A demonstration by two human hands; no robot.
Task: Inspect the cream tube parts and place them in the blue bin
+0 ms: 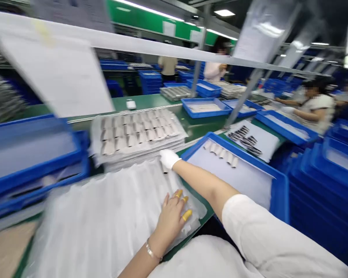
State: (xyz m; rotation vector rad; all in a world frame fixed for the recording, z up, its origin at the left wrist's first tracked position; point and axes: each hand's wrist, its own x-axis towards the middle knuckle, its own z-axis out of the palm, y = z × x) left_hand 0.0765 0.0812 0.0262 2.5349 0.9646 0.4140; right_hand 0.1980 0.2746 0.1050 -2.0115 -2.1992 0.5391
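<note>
My left hand (172,214) lies flat with fingers spread on a clear plastic blister tray (104,224) in front of me; three fingertips wear yellow cots. My right hand (168,158), in a white glove, reaches across to the far edge of that tray, beside a stack of clear trays filled with small silvery parts (139,131). Its fingers are curled downward around a small dark piece that I cannot make out. Just right of the gloved hand stands a blue bin (278,185) lined with a white sheet and holding a short row of the same small parts (222,151).
Blue bins (31,154) stack at my left, and more blue crates (327,185) at my right. A white sheet with dark parts (249,139) lies beyond the bin. A green conveyor (150,102) runs behind. Other people (316,104) work at the right and back. Paper sheets (60,73) hang overhead.
</note>
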